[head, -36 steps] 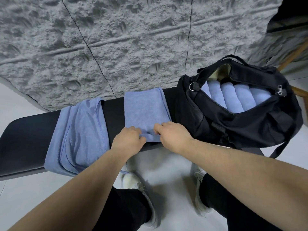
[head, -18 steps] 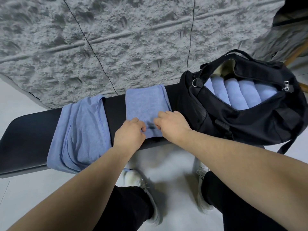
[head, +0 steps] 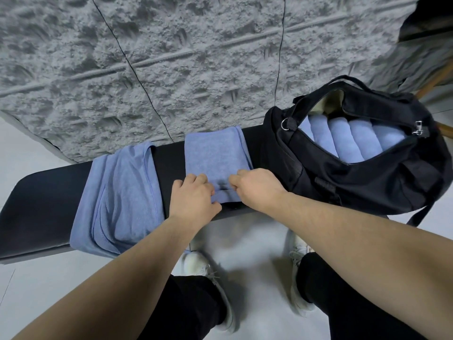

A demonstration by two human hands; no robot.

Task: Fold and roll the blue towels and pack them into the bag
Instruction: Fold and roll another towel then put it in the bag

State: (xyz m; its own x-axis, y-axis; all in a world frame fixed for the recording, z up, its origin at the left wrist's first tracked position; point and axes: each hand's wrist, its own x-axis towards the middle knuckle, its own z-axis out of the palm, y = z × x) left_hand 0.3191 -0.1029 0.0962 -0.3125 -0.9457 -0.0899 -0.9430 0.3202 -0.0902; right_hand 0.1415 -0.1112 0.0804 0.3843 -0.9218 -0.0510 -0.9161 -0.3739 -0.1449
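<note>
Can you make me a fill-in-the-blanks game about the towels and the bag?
1. The rolled towels lie inside the black ____.
2. Both hands, left and right, roll a towel that is ____ in colour.
3. The bag sits on a black ____.
4. Left of the hands, unrolled towels hang over the ____.

Missing words: bag; blue; bench; bench

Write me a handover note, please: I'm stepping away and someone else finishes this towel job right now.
Left hand and right hand: both grip the near end of the folded towel on the bench, its first turn curled over.
Bag: open at the right end of the bench, rolled towels packed side by side inside.
Left: finish this roll and pack it, then fold, roll and pack the loose towel draped over the bench.
</note>
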